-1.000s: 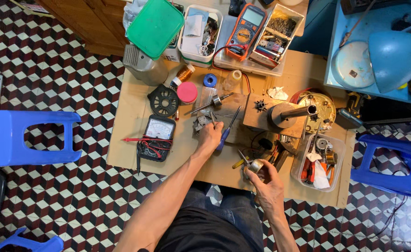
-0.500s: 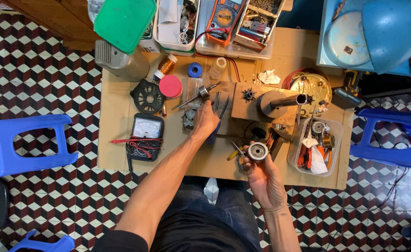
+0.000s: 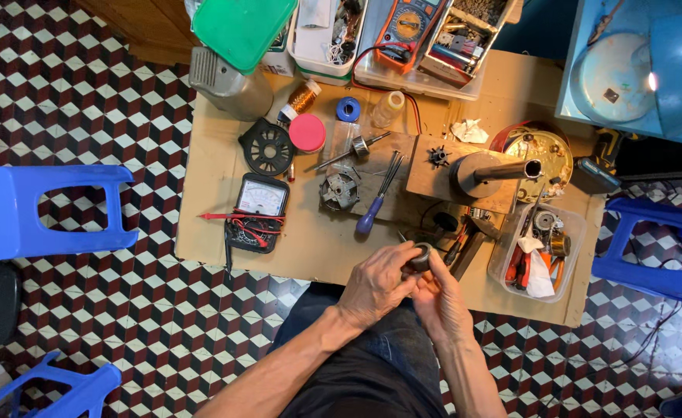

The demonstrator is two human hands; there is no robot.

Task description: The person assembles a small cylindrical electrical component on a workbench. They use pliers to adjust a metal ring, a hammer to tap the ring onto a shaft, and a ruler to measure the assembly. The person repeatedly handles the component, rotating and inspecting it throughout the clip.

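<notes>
Half a second ago the left hand [image 3: 377, 285] rested up by the screwdriver [image 3: 377, 203] at 12 o'clock; it has since drawn back to meet the right hand [image 3: 439, 303], and both now close around the small round metal part [image 3: 421, 256], fingers pinching it over the near edge of the cardboard work surface [image 3: 201, 232]. Work has shifted from reaching to 2-handed handling.

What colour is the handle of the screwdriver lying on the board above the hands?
Blue; the screwdriver shows best in the head view, the only one.
</notes>
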